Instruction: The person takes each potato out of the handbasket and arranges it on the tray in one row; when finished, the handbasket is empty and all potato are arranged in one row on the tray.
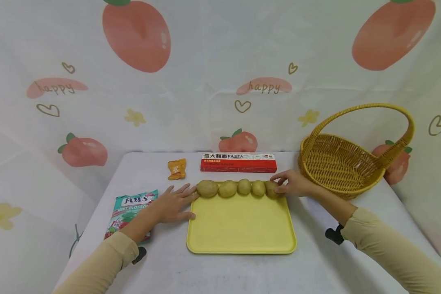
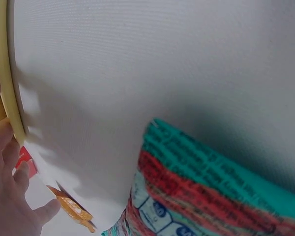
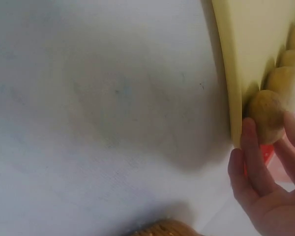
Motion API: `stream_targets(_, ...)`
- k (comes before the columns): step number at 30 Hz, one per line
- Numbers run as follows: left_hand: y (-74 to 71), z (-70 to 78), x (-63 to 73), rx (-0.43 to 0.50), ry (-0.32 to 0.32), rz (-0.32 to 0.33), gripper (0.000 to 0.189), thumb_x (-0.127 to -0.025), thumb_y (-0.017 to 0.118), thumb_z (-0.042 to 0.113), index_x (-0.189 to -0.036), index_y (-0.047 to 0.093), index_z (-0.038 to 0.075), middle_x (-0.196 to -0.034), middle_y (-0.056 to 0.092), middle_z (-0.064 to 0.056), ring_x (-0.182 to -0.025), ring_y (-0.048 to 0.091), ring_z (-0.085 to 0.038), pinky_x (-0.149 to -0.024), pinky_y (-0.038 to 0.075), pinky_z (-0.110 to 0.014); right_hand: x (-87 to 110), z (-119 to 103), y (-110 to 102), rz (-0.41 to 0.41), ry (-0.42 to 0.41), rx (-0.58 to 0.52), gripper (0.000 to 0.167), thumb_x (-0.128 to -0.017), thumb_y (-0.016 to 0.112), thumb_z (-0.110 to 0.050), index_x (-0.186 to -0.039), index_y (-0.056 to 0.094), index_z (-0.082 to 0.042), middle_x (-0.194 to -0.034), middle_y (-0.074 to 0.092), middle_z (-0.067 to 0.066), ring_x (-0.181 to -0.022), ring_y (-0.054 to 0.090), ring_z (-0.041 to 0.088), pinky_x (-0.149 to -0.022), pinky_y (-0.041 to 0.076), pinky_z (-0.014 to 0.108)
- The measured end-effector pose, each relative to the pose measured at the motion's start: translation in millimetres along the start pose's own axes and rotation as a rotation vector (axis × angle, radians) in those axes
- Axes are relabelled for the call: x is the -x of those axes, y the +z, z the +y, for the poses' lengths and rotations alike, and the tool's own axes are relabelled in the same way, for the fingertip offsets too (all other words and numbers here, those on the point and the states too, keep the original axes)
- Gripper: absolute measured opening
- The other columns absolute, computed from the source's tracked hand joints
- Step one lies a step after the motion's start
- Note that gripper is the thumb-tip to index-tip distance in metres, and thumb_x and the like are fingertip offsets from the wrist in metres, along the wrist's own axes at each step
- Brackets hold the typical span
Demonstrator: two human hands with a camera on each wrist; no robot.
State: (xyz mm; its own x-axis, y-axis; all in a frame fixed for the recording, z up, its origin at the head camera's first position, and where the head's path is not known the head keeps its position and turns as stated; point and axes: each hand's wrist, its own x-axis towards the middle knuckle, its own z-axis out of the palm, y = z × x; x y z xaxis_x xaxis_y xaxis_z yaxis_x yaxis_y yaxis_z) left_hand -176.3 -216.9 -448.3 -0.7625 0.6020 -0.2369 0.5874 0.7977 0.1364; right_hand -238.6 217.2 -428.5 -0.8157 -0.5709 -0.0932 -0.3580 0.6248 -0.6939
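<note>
Several potatoes (image 1: 228,188) lie in a row along the far edge of a yellow tray (image 1: 242,228). My right hand (image 1: 295,183) holds the potato at the right end (image 1: 271,190) between thumb and fingers, at the tray's far right corner. In the right wrist view the same potato (image 3: 266,115) shows in those fingers, close to the tray's rim. My left hand (image 1: 174,204), fingers spread, reaches over the tray's left edge. Its fingertips come right up to the largest potato (image 1: 207,188) at the left end.
Behind the tray lies a red and white pasta box (image 1: 239,163), with a small orange packet (image 1: 177,169) to its left. A green candy bag (image 1: 126,210) lies partly under the left forearm. On the right stands a wicker basket (image 1: 330,167) with a tall handle.
</note>
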Motion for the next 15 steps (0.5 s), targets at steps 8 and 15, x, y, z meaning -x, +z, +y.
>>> stream_targets(8, 0.4, 0.4, -0.4, 0.011, 0.003, -0.005, 0.073, -0.096, 0.051, 0.061, -0.153, 0.042, 0.015, -0.163, 0.028, -0.007, -0.15, 0.02, -0.033, -0.112, 0.021, -0.068, 8.9, -6.5, -4.5, 0.0, 0.038, 0.02, 0.037, -0.09, 0.07, -0.007, -0.121, 0.063, 0.01, -0.096, 0.07, 0.018, -0.083, 0.068, 0.027, -0.071, 0.056, 0.034)
stream_targets(15, -0.7, 0.0, 0.0, 0.011, -0.011, 0.007, 0.075, -0.096, 0.05, 0.062, -0.154, 0.04, 0.015, -0.163, 0.026, -0.006, -0.15, 0.02, -0.032, -0.112, 0.021, -0.068, 31.1, -20.2, -38.9, 0.181, 0.055, 0.083, 0.03, -0.096, 0.065, -0.011, -0.121, 0.065, 0.005, -0.104, 0.069, 0.019, -0.092, 0.068, 0.032, -0.077, 0.057, 0.043)
